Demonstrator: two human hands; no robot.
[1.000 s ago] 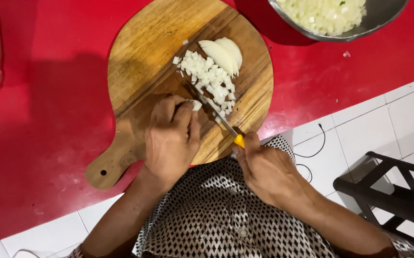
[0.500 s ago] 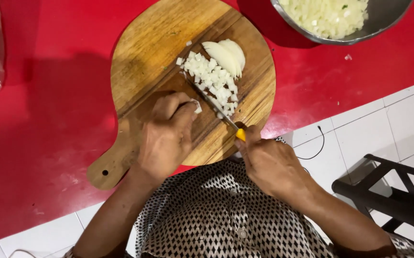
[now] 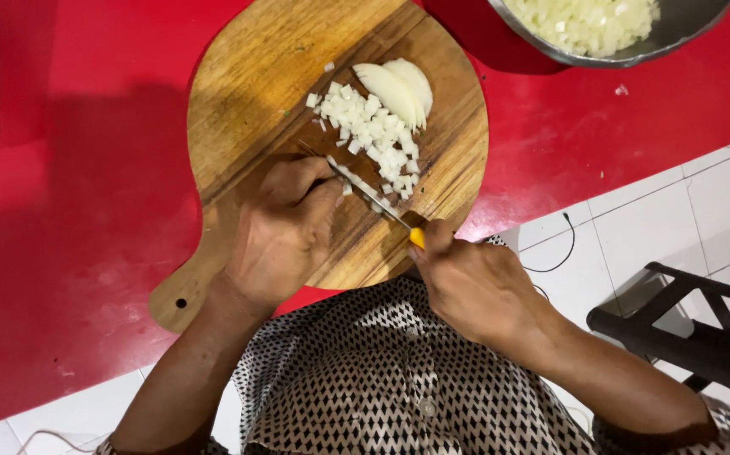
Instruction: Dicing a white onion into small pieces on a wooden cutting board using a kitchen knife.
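Onion (image 3: 337,187) being diced on a round board (image 3: 247,93), pinned under curled fingertips.

It is held at mid-board by the closed left hand (image 3: 285,232), knuckles kept toward the blade; the knife (image 3: 373,195) (yellow handle) is gripped tight in the right hand (image 3: 474,286), beside the diced pile (image 3: 373,139).

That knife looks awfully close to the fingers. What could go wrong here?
1. The left hand presses onion right against the knife blade, so a slip could nick a fingertip.
2. The diced onion is heaped beside the blade; bits could scatter off the board onto the red counter.
3. The right hand grips the handle at its very end, which may give less control.
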